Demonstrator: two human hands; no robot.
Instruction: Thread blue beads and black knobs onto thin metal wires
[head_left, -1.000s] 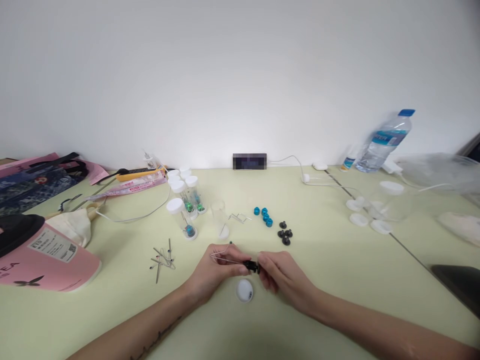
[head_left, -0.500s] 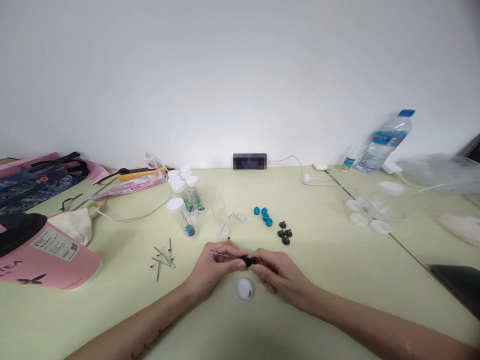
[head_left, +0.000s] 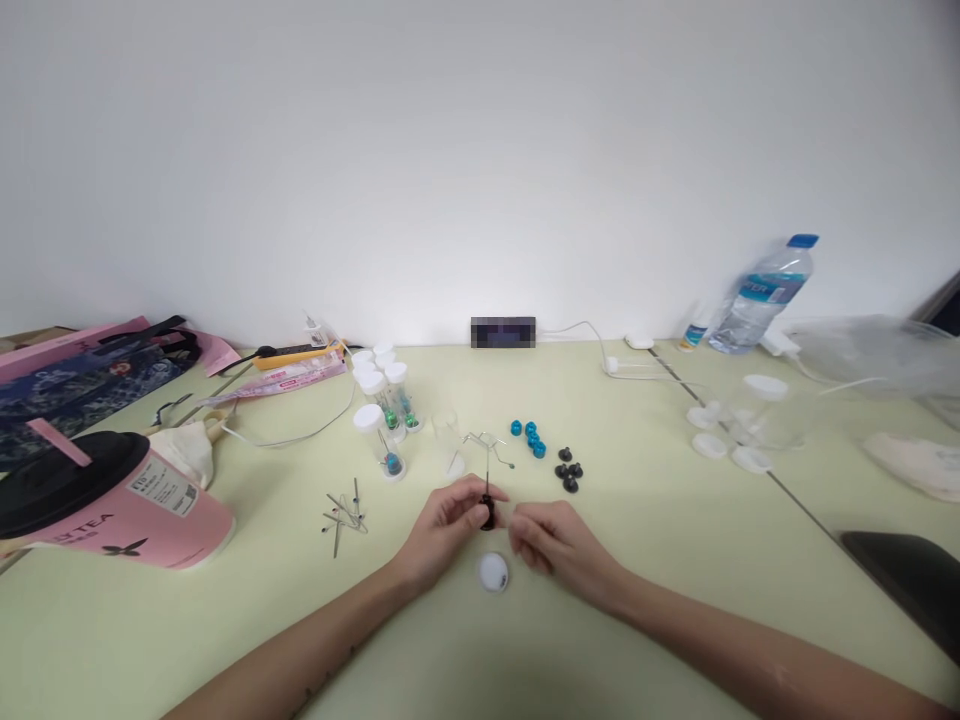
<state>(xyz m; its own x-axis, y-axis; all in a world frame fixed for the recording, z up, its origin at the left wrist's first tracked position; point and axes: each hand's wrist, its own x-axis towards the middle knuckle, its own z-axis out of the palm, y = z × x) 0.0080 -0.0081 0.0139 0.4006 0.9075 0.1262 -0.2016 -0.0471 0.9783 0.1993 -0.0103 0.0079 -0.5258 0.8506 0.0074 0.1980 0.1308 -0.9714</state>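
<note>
My left hand (head_left: 450,522) pinches a small black base (head_left: 488,512) from which a thin metal wire rises upright, with bent arms at its top and a small dark tip on one side. My right hand (head_left: 556,542) is just right of it, fingers curled together and apart from the base; what they hold, if anything, cannot be made out. Below the hands lies a round white cap (head_left: 493,572) with a small dark mark. Several blue round pieces (head_left: 532,438) and several black bases (head_left: 568,470) lie beyond my right hand. A clear tube (head_left: 447,440) stands beyond my left.
Capped clear tubes (head_left: 379,440) holding small coloured pieces stand at left, behind loose metal pins (head_left: 345,518). A pink cup (head_left: 165,510) leans far left. At right are white caps (head_left: 709,445), a clear jar (head_left: 757,410), a water bottle (head_left: 761,300) and a black object (head_left: 904,575).
The black base has turned in my left hand, so its wire now points up instead of left. My right hand has come away from the base. The camera view has shifted slightly.
</note>
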